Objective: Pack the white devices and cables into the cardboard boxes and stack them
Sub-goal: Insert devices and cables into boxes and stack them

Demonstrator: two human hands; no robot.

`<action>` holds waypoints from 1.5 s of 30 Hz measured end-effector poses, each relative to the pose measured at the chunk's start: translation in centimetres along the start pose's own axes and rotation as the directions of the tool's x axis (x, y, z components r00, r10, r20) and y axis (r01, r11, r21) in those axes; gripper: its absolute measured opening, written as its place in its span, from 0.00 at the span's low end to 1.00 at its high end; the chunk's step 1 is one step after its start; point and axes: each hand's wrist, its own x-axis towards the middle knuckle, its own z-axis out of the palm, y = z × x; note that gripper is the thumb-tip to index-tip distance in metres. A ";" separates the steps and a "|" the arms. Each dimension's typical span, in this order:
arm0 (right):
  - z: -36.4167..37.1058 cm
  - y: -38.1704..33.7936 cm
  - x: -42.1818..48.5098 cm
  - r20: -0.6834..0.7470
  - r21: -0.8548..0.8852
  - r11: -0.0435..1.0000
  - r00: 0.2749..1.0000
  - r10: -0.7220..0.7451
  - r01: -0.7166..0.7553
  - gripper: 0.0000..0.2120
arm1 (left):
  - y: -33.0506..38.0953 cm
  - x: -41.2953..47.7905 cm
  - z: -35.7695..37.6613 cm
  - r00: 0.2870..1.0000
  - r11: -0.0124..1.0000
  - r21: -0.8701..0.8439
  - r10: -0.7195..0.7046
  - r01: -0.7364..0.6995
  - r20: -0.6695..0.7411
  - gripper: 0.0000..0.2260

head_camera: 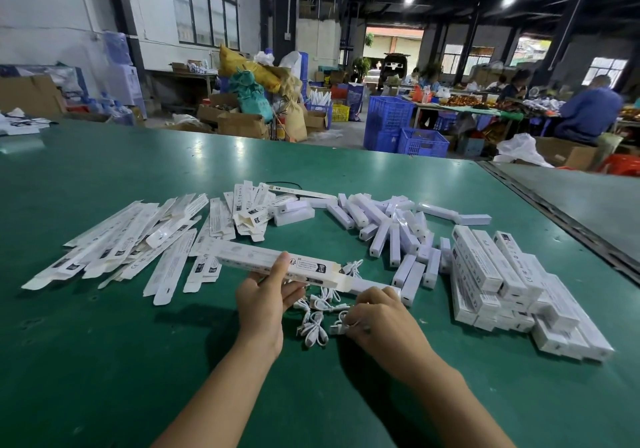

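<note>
My left hand (pixel 265 295) grips a long white cardboard box (pixel 277 263) just above the green table, its open end pointing right. A white device (pixel 375 288) sticks out of that open end. My right hand (pixel 375 312) pinches a coiled white cable (pixel 341 324) taken from a small pile of cables (pixel 317 312) lying between my hands. Loose white devices (pixel 388 227) lie heaped ahead on the right. Flat unfolded boxes (pixel 138 243) spread out to the left. Packed boxes (pixel 502 281) are stacked at the right.
The green table (pixel 104 361) stretches wide around the work. A dark seam (pixel 554 219) separates it from a second table on the right. Blue crates (pixel 401 128), cartons and sacks stand beyond the far edge. People sit at benches at the far right.
</note>
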 end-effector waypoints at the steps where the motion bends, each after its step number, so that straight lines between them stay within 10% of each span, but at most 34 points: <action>1: 0.0 0.0 0.0 -0.002 0.009 1.000 1.000 -0.007 0.007 0.08 | 0.0 0.0 0.0 1.000 1.000 -0.002 -0.002 0.002 -0.003 0.05; 29: 1.7 -2.1 -1.1 0.069 0.103 0.980 0.984 0.164 -0.170 0.29 | -0.1 0.1 -0.2 0.999 0.999 0.023 -0.040 0.041 -0.022 0.06; 45: 0.9 -1.5 -0.4 0.087 -0.049 0.999 0.996 0.004 0.000 0.16 | 0.1 0.1 -0.1 0.998 0.998 0.018 -0.056 0.056 -0.004 0.05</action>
